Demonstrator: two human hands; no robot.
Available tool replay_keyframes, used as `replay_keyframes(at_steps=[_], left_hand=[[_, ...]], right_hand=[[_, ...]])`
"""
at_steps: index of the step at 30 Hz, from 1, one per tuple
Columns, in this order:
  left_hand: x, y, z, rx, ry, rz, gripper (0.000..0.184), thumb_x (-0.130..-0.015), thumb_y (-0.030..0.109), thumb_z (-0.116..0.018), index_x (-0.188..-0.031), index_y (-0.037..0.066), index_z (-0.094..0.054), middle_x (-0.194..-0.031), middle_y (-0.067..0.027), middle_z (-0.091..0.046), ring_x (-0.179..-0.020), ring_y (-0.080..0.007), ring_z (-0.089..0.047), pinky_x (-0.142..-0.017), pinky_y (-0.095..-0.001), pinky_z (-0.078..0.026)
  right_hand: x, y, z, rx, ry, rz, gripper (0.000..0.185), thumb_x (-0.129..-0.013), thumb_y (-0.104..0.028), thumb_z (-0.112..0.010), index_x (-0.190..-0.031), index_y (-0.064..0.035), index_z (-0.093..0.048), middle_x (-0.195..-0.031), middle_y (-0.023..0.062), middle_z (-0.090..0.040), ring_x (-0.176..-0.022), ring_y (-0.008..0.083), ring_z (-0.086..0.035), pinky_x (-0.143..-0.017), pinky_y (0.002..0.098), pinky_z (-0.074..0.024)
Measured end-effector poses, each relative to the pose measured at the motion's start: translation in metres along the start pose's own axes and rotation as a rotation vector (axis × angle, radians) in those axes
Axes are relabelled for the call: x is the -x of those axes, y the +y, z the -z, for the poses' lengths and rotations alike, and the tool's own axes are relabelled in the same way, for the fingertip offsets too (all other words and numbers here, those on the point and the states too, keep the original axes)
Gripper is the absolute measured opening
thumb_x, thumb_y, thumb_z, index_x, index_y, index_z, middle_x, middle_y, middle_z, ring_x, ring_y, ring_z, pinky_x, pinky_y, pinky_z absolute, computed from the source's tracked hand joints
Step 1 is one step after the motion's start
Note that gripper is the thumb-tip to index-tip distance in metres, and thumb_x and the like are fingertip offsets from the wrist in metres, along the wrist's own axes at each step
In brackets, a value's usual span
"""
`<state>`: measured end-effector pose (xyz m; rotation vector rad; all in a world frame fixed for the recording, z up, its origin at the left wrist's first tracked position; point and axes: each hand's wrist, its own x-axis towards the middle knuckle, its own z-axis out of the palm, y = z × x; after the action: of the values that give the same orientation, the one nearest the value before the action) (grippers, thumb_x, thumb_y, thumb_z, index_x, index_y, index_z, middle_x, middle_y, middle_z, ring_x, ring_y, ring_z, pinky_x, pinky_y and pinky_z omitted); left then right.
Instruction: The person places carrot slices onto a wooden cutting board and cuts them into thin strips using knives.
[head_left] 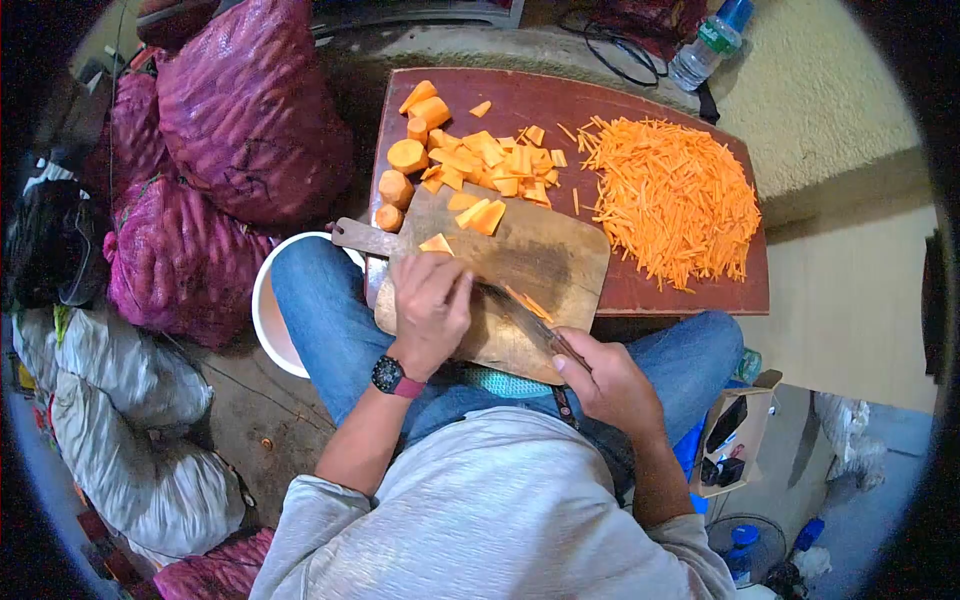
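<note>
My right hand is wrapped round the handle of a knife, whose dark blade slants up to the left over a wooden cutting board. My left hand has its fingers curled by the knife's tip; what they pinch, if anything, is hidden. A small carrot piece shows just beyond those fingers. Several thin carrot strips lie along the blade. Farther up the board rest carrot slices. The board sits above my lap, its near end over my legs and its far part on the red table.
Carrot chunks and flat slices lie behind the board. At the right is a heap of carrot strips. A white tub stands by my left knee. Full red mesh sacks crowd the left; a bottle stands back right.
</note>
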<state>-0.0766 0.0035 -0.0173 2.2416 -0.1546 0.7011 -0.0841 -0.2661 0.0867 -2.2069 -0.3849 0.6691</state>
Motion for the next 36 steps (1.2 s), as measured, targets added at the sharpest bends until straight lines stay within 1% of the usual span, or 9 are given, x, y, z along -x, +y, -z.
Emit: replay_keyframes(at_steps=[1,4,6,10,12,25,27,28,36], left_hand=[[-0.001,-0.003,0.003,-0.054,0.022,0.048,0.021,-0.085,0.000,-0.081,-0.105,0.003,-0.076,-0.105,-0.0109,-0.071,-0.099,-0.0333,-0.065,-0.092,-0.0449,-0.046],[-0.002,-0.005,0.005,-0.173,-0.033,0.135,0.034,-0.085,0.008,-0.084,-0.119,0.004,-0.077,-0.119,-0.0131,-0.070,-0.113,-0.0347,-0.063,-0.100,-0.0490,-0.044],[-0.004,-0.004,0.005,-0.254,-0.051,0.169,0.038,-0.086,0.011,-0.085,-0.123,0.005,-0.077,-0.124,-0.0130,-0.070,-0.119,-0.0342,-0.062,-0.103,-0.0488,-0.045],[-0.005,-0.007,0.005,-0.281,-0.070,0.147,0.044,-0.085,0.015,-0.087,-0.127,0.006,-0.076,-0.130,-0.0136,-0.069,-0.122,-0.0353,-0.061,-0.105,-0.0501,-0.044],[-0.006,-0.008,0.006,-0.281,-0.068,0.147,0.043,-0.084,0.015,-0.087,-0.125,0.006,-0.077,-0.129,-0.0137,-0.069,-0.122,-0.0352,-0.061,-0.106,-0.0498,-0.044],[0.005,0.021,-0.028,-0.045,-0.212,-0.016,0.050,-0.079,0.016,-0.092,-0.122,0.000,-0.072,-0.107,-0.0184,-0.062,-0.103,-0.0407,-0.062,-0.090,-0.0507,-0.052],[0.006,0.034,-0.029,0.000,-0.270,-0.005,0.050,-0.076,0.015,-0.095,-0.119,0.001,-0.073,-0.110,-0.0171,-0.066,-0.100,-0.0386,-0.065,-0.087,-0.0471,-0.055],[0.007,0.035,-0.027,-0.015,-0.321,-0.001,0.050,-0.078,0.015,-0.094,-0.120,0.001,-0.072,-0.109,-0.0179,-0.064,-0.100,-0.0387,-0.064,-0.086,-0.0466,-0.055],[0.013,0.032,-0.013,-0.022,-0.401,-0.121,0.043,-0.081,0.008,-0.085,-0.122,0.000,-0.072,-0.113,-0.0194,-0.062,-0.104,-0.0404,-0.061,-0.092,-0.0490,-0.053]], right_hand=[[-0.002,0.004,0.000,0.009,-0.024,-0.019,0.028,-0.106,-0.015,-0.064,-0.129,0.0013,-0.067,-0.096,0.0238,-0.074,-0.087,0.0365,-0.075,-0.082,0.0415,-0.0568],[-0.012,0.029,0.030,0.051,0.092,-0.017,0.037,-0.107,-0.024,-0.065,-0.133,0.0019,-0.068,-0.109,0.0287,-0.076,-0.098,0.0411,-0.078,-0.086,0.0481,-0.0589],[-0.024,0.064,0.045,0.071,0.389,0.111,0.033,-0.110,-0.022,-0.062,-0.131,0.0022,-0.069,-0.108,0.0270,-0.076,-0.094,0.0373,-0.077,-0.085,0.0446,-0.0581],[-0.029,0.065,0.075,0.210,0.509,-0.115,0.035,-0.110,-0.021,-0.062,-0.134,0.0034,-0.068,-0.102,0.0256,-0.078,-0.092,0.0359,-0.078,-0.085,0.0444,-0.0583],[-0.026,0.076,0.068,0.157,0.571,0.094,0.034,-0.109,-0.019,-0.064,-0.133,0.0034,-0.069,-0.100,0.0246,-0.079,-0.089,0.0349,-0.078,-0.080,0.0449,-0.0578],[-0.001,0.026,0.012,-0.056,0.217,0.111,0.035,-0.104,-0.017,-0.068,-0.135,0.0011,-0.067,-0.107,0.0298,-0.075,-0.102,0.0480,-0.075,-0.085,0.0486,-0.0590],[0.000,0.025,0.009,-0.065,0.194,0.122,0.032,-0.105,-0.009,-0.068,-0.134,0.0053,-0.067,-0.095,0.0245,-0.074,-0.086,0.0298,-0.077,-0.079,0.0391,-0.0570],[0.001,0.024,0.008,-0.068,0.198,0.119,0.032,-0.105,-0.009,-0.068,-0.134,0.0053,-0.067,-0.095,0.0245,-0.074,-0.086,0.0298,-0.077,-0.079,0.0391,-0.0570],[0.002,0.015,-0.004,-0.001,0.108,0.141,0.032,-0.105,-0.015,-0.068,-0.133,0.0013,-0.066,-0.105,0.0266,-0.074,-0.095,0.0465,-0.075,-0.081,0.0459,-0.0586]])
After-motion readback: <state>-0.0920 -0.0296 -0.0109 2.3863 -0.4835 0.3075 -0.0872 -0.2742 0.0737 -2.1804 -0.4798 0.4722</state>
